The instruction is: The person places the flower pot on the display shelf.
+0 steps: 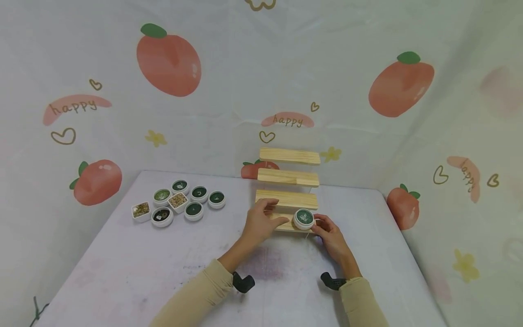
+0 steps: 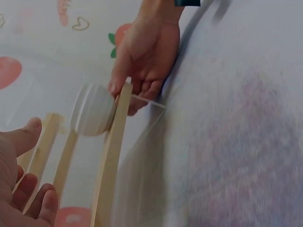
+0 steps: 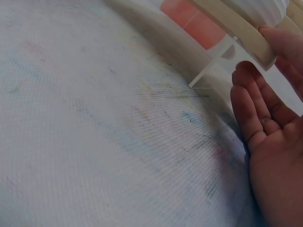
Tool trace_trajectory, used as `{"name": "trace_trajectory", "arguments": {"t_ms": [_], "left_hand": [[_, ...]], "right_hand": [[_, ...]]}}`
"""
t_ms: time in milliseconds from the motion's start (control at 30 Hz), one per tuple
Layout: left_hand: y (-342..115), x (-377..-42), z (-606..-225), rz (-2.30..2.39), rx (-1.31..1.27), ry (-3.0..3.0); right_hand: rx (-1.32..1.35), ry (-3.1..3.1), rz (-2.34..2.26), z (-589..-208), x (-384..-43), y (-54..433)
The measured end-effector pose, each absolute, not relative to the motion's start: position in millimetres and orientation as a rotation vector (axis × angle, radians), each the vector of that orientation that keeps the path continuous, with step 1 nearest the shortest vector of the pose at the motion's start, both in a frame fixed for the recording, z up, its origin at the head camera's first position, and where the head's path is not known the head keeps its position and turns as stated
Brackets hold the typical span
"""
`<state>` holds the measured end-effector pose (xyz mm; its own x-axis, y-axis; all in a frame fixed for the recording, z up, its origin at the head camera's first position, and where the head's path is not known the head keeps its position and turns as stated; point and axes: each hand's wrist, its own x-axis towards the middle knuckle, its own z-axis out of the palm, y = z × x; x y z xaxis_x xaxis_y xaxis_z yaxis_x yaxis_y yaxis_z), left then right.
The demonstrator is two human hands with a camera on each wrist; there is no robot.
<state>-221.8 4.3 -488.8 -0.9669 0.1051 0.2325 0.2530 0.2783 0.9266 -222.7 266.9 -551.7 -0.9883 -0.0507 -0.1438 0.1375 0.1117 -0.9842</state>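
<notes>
A small round white ribbed pot with a green top (image 1: pixel 304 219) sits near the right end of the lowest board (image 1: pixel 284 223) of a tiered wooden shelf stand (image 1: pixel 287 199). My right hand (image 1: pixel 336 240) is at that board's right end. Its thumb (image 3: pixel 284 45) lies on the board's end beside the pot's base, with the other fingers lower down around the end. To the pot's left, my left hand (image 1: pixel 260 222) is spread with thumb and fingers apart, holding nothing. In the left wrist view, a gap shows between its fingers (image 2: pixel 28 189) and the white pot (image 2: pixel 93 110).
Several small white pots with green or dark tops stand in a group at the left, among them a round pot (image 1: pixel 194 211). Two square dishes of grainy bits, one a speckled dish (image 1: pixel 141 211), are with them. Thin clear supports (image 3: pixel 208 71) hold up the boards.
</notes>
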Motion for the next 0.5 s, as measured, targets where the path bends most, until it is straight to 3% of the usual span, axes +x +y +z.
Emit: {"name": "trace_trajectory", "arguments": {"t_ms": [500], "left_hand": [[-67, -223, -490, -1.563, -0.246, -2.333]], "right_hand": [[0.146, 2.282, -1.933, -553, -224, 267]]}}
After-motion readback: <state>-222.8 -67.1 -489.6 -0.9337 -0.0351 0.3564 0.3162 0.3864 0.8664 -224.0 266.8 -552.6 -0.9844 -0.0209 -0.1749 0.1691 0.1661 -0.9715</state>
